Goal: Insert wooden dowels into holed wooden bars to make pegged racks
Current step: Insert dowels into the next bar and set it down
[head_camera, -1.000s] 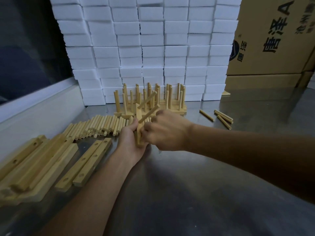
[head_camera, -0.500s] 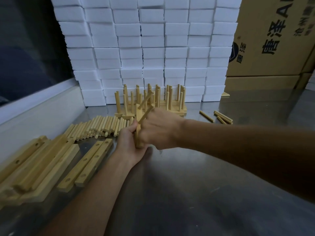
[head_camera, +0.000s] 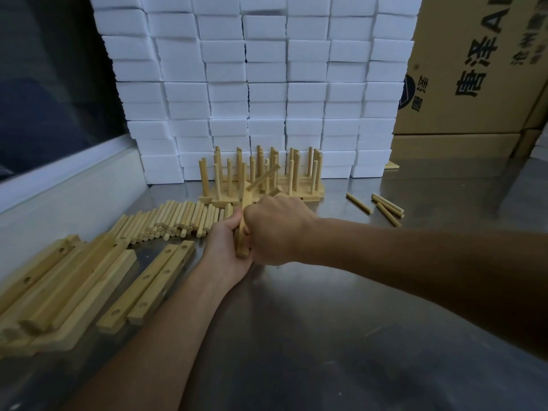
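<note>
The left hand [head_camera: 228, 247] was curled around the lower part of a holed wooden bar [head_camera: 241, 238], which was held on end above the metal surface [head_camera: 341, 321]. The right hand [head_camera: 275, 229] was closed in a fist against the bar's right face; what its fingers pinched could not be told. A dowel [head_camera: 264, 178] was seen slanting up and to the right from the bar's upper end. Blank holed bars [head_camera: 154, 280] were laid flat at the near left. Loose dowels [head_camera: 178, 218] were heaped beyond them, and a few more [head_camera: 385, 207] lay at the right. Finished pegged racks [head_camera: 267, 179] were stood farther back, before stacked white foam blocks [head_camera: 267, 84] and cardboard cartons [head_camera: 474, 69].
</note>
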